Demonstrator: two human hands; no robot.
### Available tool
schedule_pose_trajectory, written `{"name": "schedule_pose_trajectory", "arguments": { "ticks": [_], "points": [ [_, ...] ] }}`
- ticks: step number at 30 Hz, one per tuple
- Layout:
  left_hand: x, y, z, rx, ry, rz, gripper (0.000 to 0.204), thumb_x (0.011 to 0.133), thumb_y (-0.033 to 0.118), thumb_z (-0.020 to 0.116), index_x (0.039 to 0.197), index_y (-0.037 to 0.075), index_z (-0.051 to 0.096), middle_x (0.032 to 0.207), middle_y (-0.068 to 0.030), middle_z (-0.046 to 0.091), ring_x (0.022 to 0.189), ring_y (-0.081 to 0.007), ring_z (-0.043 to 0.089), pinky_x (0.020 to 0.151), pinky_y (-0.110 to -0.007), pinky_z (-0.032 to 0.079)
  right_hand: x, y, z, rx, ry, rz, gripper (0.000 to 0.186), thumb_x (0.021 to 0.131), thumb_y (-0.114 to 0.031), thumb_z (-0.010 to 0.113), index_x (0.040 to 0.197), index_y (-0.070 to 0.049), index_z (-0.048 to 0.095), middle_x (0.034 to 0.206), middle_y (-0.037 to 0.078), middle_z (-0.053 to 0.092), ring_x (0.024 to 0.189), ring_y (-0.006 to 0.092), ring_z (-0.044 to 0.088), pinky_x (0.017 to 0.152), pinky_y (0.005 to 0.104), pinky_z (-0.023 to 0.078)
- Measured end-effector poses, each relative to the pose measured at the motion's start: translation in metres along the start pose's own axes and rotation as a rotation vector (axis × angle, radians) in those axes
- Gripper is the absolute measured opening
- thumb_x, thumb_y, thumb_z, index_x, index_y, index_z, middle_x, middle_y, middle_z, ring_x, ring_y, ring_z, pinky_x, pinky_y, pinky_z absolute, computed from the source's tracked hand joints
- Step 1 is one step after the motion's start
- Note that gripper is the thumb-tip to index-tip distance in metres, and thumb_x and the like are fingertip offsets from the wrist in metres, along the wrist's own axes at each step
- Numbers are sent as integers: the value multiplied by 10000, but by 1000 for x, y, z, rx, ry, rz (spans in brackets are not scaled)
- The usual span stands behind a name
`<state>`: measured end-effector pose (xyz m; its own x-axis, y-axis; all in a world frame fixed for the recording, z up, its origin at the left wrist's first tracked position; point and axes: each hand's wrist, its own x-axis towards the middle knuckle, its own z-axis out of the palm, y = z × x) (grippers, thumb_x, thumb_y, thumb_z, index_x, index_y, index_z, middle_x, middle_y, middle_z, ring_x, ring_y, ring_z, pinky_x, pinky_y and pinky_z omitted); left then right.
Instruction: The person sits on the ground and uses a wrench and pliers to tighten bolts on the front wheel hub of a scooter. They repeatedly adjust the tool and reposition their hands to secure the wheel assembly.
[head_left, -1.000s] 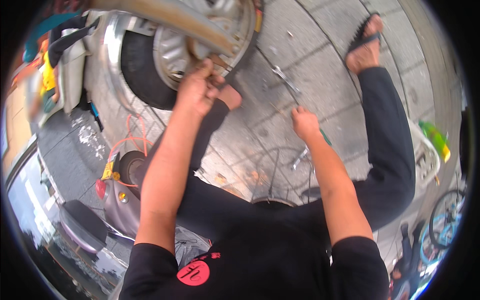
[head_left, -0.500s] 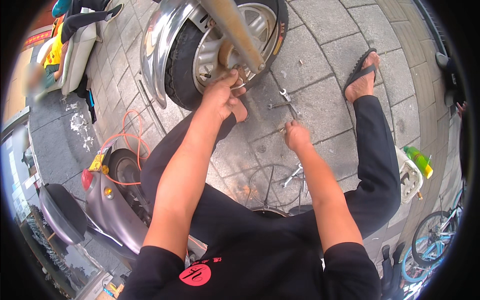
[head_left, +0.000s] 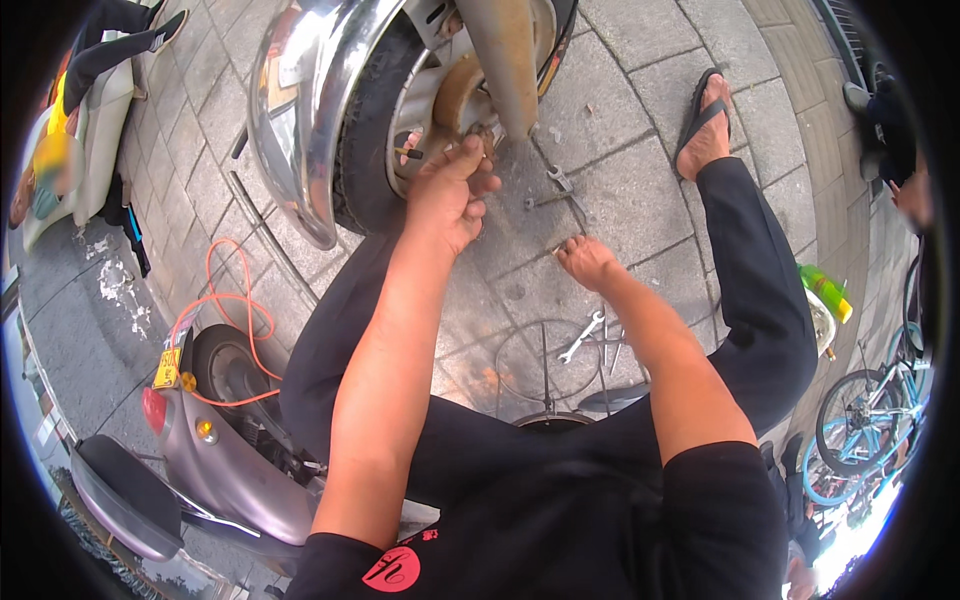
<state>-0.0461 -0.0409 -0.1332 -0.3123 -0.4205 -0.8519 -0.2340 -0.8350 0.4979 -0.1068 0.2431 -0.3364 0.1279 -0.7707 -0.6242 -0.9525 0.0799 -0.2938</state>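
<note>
Two hands, upper middle of the frame: left hand [head_left: 448, 200] beside the hub [head_left: 458, 95], right hand [head_left: 588, 262] lower and further right, well apart from it.
Left grip: fingers curled, thumb and forefinger nearly together by the hub; what they hold, if anything, I cannot tell.
Right grip: finger and thumb closed on a small pale piece [head_left: 557, 252], too small to identify.
Spoked wheel [head_left: 372, 150]: upper middle, partly under a chrome fender [head_left: 285, 130], with a rusty fork leg [head_left: 503, 60] crossing in front.
Hardware on the paving [head_left: 640, 110]: an open-ended wrench [head_left: 561, 181] and a bolt-like rod [head_left: 546, 202] lie right of the left hand; a combination wrench [head_left: 581, 338] lies below the right hand.
Progress: apparently midway; the wheel sits in place by the fork leg, but the loose rod suggests fastening remains unfinished. Whether parts are coming off or going on is unclear.
</note>
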Motion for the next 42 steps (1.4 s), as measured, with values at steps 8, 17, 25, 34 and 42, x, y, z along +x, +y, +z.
{"name": "schedule_pose_trajectory", "arguments": {
  "ticks": [8, 17, 25, 34, 42],
  "points": [
    [-3, -1, 10, 35, 17, 13, 181, 969, 272, 820, 1028, 142, 707, 880, -6, 668, 677, -132, 658, 425, -210, 327, 11, 11, 0, 191, 59, 200, 234, 937, -186, 622, 1097, -55, 731, 1117, 177, 749, 1061, 347, 729, 922, 444, 579],
    [2, -4, 1, -11, -45, 82, 135, 1001, 236, 766, 1052, 122, 714, 876, 1, 673, 683, -107, 659, 456, -214, 337, 9, -41, -187, 1350, 876, 504, 304, 922, -223, 695, 1125, -7, 764, 1012, 235, 761, 961, 346, 767, 858, 405, 586],
    [8, -7, 1, -49, -113, 71, 167, 1008, 259, 739, 1073, 106, 743, 870, 11, 690, 693, -88, 639, 462, -220, 309, -1, -36, -257, 717, 1179, 350, 245, 985, -184, 677, 1158, -25, 747, 920, 179, 765, 790, 301, 750, 735, 399, 582],
    [10, -8, 0, -93, -148, 53, 155, 1016, 238, 708, 1039, 85, 707, 880, -9, 699, 655, -102, 681, 438, -234, 324, 10, -14, -271, 49, 917, 306, 238, 965, -219, 648, 1192, -151, 674, 861, 143, 751, 674, 381, 729, 605, 499, 590],
    [10, -10, -3, -70, -141, 60, 223, 1016, 293, 743, 1063, 78, 705, 896, -27, 688, 664, -130, 698, 430, -236, 323, 6, -8, -280, 27, 865, 241, 252, 962, -198, 638, 1209, -161, 670, 730, 123, 730, 671, 365, 733, 602, 504, 586]
  ]
}}
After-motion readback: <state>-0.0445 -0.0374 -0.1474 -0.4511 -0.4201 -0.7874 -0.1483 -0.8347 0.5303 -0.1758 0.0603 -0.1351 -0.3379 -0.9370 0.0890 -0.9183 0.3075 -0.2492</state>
